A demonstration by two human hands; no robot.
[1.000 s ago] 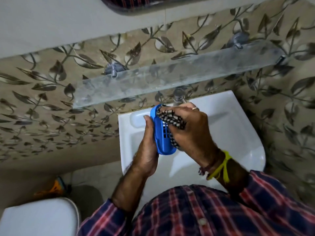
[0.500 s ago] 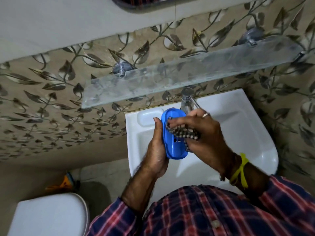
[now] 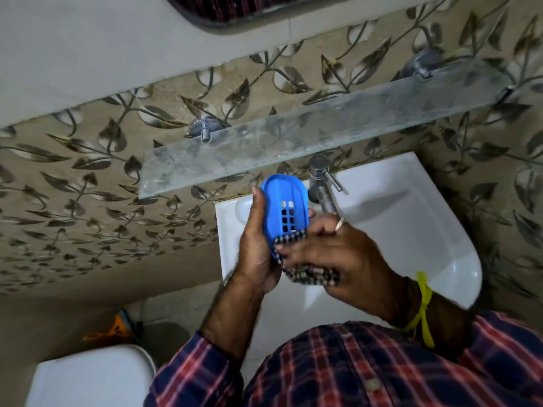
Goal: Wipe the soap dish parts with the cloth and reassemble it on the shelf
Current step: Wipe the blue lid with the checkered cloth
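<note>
The left hand [image 3: 258,245] grips the blue tray [image 3: 284,214] upright over the sink [image 3: 411,218], long axis pointing at the shelf [image 3: 308,136] above. The right hand [image 3: 338,254] pinches the cloth [image 3: 296,259] against the tray's lower end.

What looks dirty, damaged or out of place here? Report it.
The glass shelf is clouded with whitish streaks and smears along its length, and nothing stands on it. The blue soap dish part in the left hand looks intact. Nothing is spilled.

Blue soap dish part [image 3: 283,207] (slotted), checked cloth [image 3: 308,271].
</note>
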